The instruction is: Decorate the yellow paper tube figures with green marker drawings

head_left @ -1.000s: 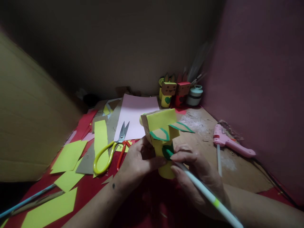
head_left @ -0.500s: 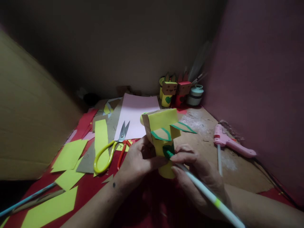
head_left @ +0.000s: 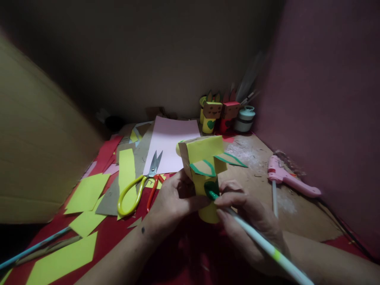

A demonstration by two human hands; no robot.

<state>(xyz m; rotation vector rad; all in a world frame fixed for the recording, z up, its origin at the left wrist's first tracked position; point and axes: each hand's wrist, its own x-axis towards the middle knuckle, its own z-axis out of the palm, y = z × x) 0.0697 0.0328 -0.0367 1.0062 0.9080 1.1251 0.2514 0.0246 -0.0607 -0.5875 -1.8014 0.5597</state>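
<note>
A yellow paper animal figure [head_left: 204,150] is tilted in front of me, with a boxy head and two green-edged ears pointing toward me. My left hand [head_left: 175,198] is closed around its tube body from the left, thumb across the front. My right hand [head_left: 249,217] grips a white paintbrush [head_left: 261,241] near its tip. The green bristle end touches a dark green heart [head_left: 210,189] on the body. Scissors [head_left: 148,182] with yellow and red handles lie open to the left of the figure.
Yellow paper pieces [head_left: 86,194] and red scraps lie at left. A pink sheet [head_left: 175,138] is behind the scissors. Two finished-looking figures, one yellow [head_left: 210,118], one red [head_left: 227,118], stand by a pale blue jar [head_left: 245,119]. A pink glue gun [head_left: 287,178] rests at right.
The brush handle has swung slightly to the right, with its tip still on the heart. The left hand and the figure have hardly moved.
</note>
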